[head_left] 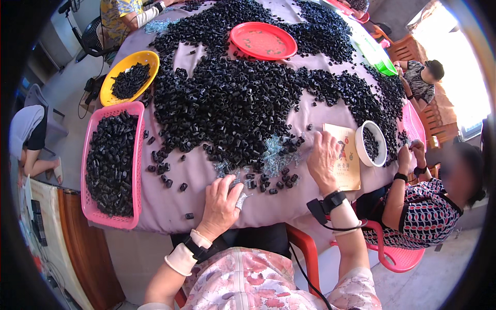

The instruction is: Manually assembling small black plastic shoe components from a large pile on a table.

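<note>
My left hand (221, 202) rests on the lilac tablecloth (170, 201) near the front edge, fingers curled around a small black and silver part that I can barely see. My right hand (323, 157) lies palm down, fingers spread, touching the cloth beside a heap of small metal springs (274, 155). Loose small black plastic caps (274, 182) are scattered between both hands. A huge pile of the same black caps (232, 98) covers the middle of the table beyond them.
A pink basket (135, 155) full of black caps sits at the left, a yellow plate (120, 66) with caps behind it, a red plate (263, 40) at the back. A white bowl (361, 132) and a tan booklet (345, 155) lie right. Other people sit around the table.
</note>
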The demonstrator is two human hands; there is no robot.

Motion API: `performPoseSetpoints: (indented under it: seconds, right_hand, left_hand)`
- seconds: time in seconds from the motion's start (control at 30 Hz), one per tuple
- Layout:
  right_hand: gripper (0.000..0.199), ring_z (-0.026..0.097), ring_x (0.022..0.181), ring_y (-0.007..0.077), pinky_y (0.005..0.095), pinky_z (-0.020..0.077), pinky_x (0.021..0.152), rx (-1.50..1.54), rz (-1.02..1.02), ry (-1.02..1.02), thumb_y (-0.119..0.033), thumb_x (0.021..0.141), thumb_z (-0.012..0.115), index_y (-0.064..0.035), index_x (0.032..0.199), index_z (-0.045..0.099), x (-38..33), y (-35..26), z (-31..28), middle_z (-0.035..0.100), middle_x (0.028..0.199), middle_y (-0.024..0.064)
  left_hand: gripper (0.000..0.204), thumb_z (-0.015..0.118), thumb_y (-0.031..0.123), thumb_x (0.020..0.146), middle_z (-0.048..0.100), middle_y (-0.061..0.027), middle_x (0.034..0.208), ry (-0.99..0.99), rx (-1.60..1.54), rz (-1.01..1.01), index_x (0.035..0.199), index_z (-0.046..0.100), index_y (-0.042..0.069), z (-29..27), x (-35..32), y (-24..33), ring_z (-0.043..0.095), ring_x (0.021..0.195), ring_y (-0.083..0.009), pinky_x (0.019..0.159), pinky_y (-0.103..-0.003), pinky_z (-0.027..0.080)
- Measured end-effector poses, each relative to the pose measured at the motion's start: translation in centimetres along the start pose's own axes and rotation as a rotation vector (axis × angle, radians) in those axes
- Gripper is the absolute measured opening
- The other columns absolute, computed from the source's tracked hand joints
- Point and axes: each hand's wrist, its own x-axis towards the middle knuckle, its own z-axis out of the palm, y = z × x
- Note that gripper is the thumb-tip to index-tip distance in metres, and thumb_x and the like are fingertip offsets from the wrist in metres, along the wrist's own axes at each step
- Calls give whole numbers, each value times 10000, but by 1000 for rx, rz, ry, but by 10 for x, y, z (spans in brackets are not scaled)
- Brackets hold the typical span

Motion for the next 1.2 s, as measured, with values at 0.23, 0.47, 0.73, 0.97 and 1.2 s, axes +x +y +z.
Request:
performPoseSetpoints:
  seconds: [0.23,0.47,0.73,0.97,1.2]
  right_hand:
    - [327,469,997,343,455,399,810,38,55,-57,-46,696,596,-28,1005,491,-17,38,0,471,1066,153]
    - [243,479,985,355,463,438,800,1,20,-161,-21,719,544,-19,960,510,-1,36,3,479,1034,155]
    - [185,498,963,356,452,436,807,-74,38,-142,-1,736,511,-30,904,582,5,39,19,511,1025,160]
    - [282,522,960,317,411,415,833,469,70,-72,6,735,523,-57,1001,592,12,6,16,553,1006,137]
    - [334,467,1154,358,395,367,993,640,16,-110,-175,908,526,8,1187,512,19,-15,52,503,1227,199]
  left_hand:
    - [453,632,45,650,468,-130,1203,35,17,36,1096,555,60,3,0,-3,468,1079,-312,877,-431,386]
    - [459,637,55,642,463,-129,1207,21,20,32,1095,560,57,2,-2,-3,455,1090,-310,874,-426,388]
    - [343,630,82,729,491,-124,1184,6,-9,-3,1066,571,55,-2,1,2,473,1079,-318,906,-422,381]
    - [349,630,77,726,490,-128,1185,15,-12,-3,1069,572,54,-1,0,-1,472,1080,-319,905,-421,382]
    - [364,621,54,703,482,-135,1191,12,-21,7,1064,574,43,2,-2,-3,467,1081,-320,897,-426,382]
